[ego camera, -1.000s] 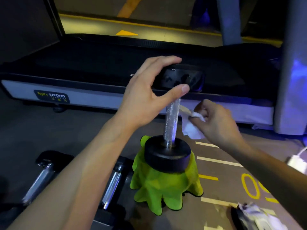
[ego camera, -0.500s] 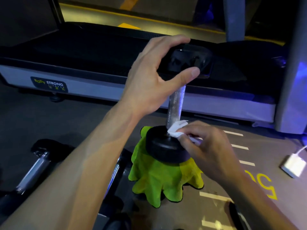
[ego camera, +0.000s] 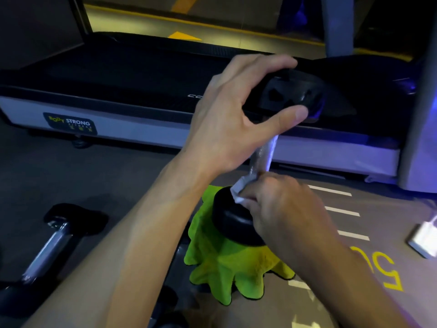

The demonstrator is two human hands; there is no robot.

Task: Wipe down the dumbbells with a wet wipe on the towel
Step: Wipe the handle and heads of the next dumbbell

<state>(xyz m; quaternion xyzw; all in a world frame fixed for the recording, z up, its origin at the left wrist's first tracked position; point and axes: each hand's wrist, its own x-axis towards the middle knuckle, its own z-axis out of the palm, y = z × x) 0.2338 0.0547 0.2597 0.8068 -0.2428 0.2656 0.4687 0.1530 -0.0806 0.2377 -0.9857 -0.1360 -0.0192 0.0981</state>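
Head view, looking down at the floor: a dumbbell (ego camera: 261, 159) stands on end, slightly tilted, its lower black head planted on a bright green towel (ego camera: 227, 268) that drapes down over something hidden beneath it. The left hand (ego camera: 233, 119) is up top, fingers curled over the upper head and thumb stretched along its near edge — a firm hold that steadies the weight. Down low, the right hand (ego camera: 281, 209) pinches a white wet wipe (ego camera: 241, 189) and presses it against the foot of the knurled silver handle, right where the handle meets the lower head; its fingers are bunched around the wipe, and most of the wipe is tucked out of sight inside them.

Off to the left, a second dumbbell (ego camera: 50, 245) lies on its side on the dark floor, chrome handle catching the light — well apart from the towel. Another dark shape sits behind the left forearm, too hidden to identify. Beyond the hands runs a treadmill (ego camera: 118, 74), black belt and pale side rail, with a "BODY STRONG" label (ego camera: 70, 123) on the rail. White lines and a yellow number (ego camera: 378, 268) mark the floor to the right, and a small white box (ego camera: 424, 240) with a cord lies near the right edge.
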